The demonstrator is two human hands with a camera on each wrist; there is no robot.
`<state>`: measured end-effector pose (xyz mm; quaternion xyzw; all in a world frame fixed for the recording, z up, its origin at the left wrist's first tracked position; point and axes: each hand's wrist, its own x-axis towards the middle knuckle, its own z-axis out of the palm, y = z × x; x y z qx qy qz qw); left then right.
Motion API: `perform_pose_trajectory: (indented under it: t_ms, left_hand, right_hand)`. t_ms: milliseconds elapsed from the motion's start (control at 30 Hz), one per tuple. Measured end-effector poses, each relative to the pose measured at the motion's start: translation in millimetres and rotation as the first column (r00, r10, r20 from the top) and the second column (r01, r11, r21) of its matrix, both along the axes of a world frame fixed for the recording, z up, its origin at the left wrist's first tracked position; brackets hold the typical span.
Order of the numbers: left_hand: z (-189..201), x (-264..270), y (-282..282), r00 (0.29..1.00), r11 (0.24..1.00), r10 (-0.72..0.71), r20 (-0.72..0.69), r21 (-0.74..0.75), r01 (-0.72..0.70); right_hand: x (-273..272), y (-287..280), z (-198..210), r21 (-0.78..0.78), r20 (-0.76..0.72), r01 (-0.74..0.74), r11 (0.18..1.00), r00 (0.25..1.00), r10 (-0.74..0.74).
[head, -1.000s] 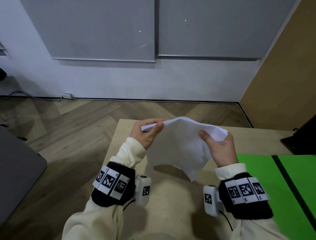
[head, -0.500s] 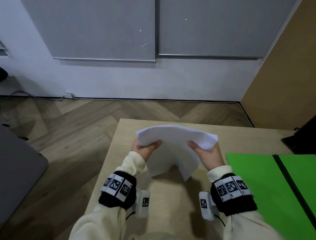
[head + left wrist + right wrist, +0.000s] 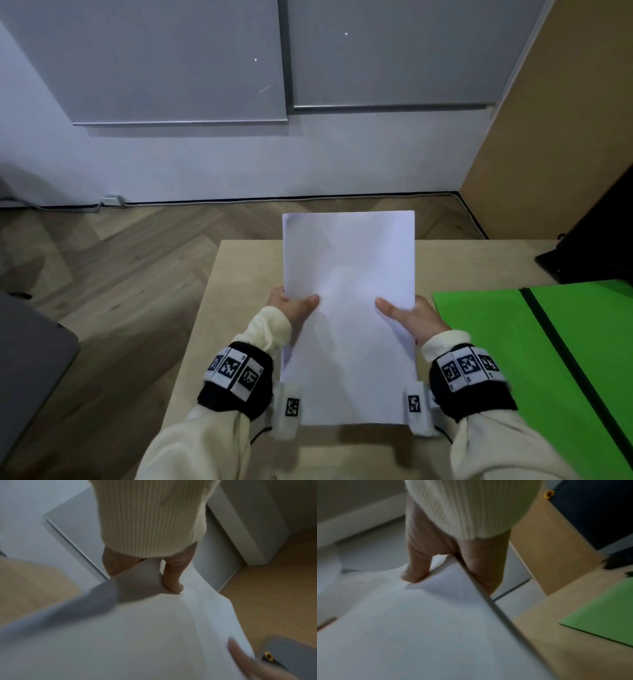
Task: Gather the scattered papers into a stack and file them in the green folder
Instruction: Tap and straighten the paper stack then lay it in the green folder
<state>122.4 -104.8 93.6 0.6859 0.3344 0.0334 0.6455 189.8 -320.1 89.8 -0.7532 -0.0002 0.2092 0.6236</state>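
Observation:
A squared stack of white papers (image 3: 347, 274) stands upright in front of me above the light wooden table (image 3: 239, 274), its lower edge near the table's front. My left hand (image 3: 291, 306) grips the stack's left edge, thumb on the front sheet. My right hand (image 3: 407, 313) grips the right edge the same way. The wrist views show each thumb pressed on the paper (image 3: 154, 622) (image 3: 419, 615) with fingers behind. The green folder (image 3: 534, 359) lies open flat on the table to the right, a dark spine line down its middle; a corner of the folder (image 3: 604, 612) shows beside the stack.
A black object (image 3: 596, 246) sits at the table's far right corner. Wooden herringbone floor (image 3: 120, 274) lies left of the table, a grey surface (image 3: 30, 359) at the far left. A white wall and a tan panel (image 3: 555, 120) stand behind.
The papers, earlier drooping and bent between both hands, are now straightened into an upright, squared stack. Both hands have shifted to grip its side edges, lower and nearer to me.

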Motion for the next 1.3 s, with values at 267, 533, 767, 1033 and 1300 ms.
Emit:
perform_pose_trajectory:
  t_ms: [267, 533, 767, 1033, 1300]
  left_hand:
    - [-29.4, 5.7, -48.1, 0.972, 0.998, -0.066, -0.226, -0.04, 0.058]
    - [-63.6, 26.2, -132.0, 0.944, 0.974, -0.099, -0.314, -0.223, 0.028]
    - [-69.4, 52.3, -247.0, 0.873, 0.92, -0.243, -0.424, -0.385, 0.069]
    - [-94.1, 74.8, -333.2, 0.823, 0.977, -0.207, -0.53, -0.061, 0.206]
    - [-88.6, 81.3, -363.9, 0.759, 0.994, -0.09, -0.644, -0.006, 0.113]
  right_hand:
    - [-19.8, -59.3, -41.2, -0.174, -0.186, 0.056, 0.983, 0.979, -0.088]
    - [11.0, -162.4, -55.2, -0.368, -0.222, 0.076, 0.927, 0.96, -0.167]
    - [44.3, -292.5, -75.1, -0.488, -0.207, 0.181, 0.854, 0.927, -0.314]
    - [68.5, -393.1, -91.1, -0.603, -0.162, 0.3, 0.739, 0.861, -0.482]
    - [73.6, -411.3, -106.8, -0.586, -0.233, 0.244, 0.773, 0.863, -0.449]
